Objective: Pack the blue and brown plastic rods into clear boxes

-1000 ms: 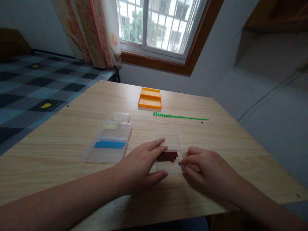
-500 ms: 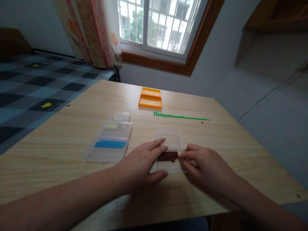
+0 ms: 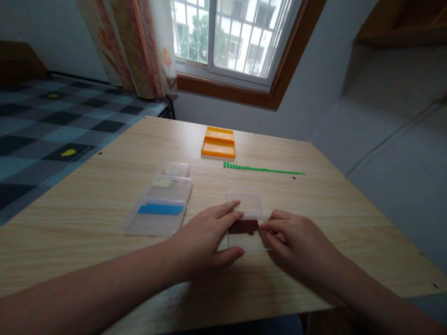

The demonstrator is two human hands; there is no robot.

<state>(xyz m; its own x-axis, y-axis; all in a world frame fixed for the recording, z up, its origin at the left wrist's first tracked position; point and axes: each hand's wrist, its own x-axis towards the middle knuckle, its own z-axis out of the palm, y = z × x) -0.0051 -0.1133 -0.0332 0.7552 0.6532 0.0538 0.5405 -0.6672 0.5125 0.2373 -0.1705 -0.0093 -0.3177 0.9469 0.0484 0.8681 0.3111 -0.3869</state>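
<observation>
A clear plastic box (image 3: pixel 244 243) with its lid (image 3: pixel 243 203) folded back lies on the table in front of me. Inside it, a dark brown block of small tiles (image 3: pixel 242 226) runs along the back, with an uneven front edge. My left hand (image 3: pixel 213 232) spans the box's left side, fingers at the hinge and thumb by the front edge, holding it. At the right end of the brown row, my right hand (image 3: pixel 291 235) is closed in a pinch. Its fingertips mostly hide a small brown tile there.
Left of my left hand lie more clear cases (image 3: pixel 153 227), one with a blue strip (image 3: pixel 160 209) inside. An open orange case (image 3: pixel 219 149) stands at the back. A line of small green tiles (image 3: pixel 258 169) stretches right, near a small brown bit (image 3: pixel 294 177).
</observation>
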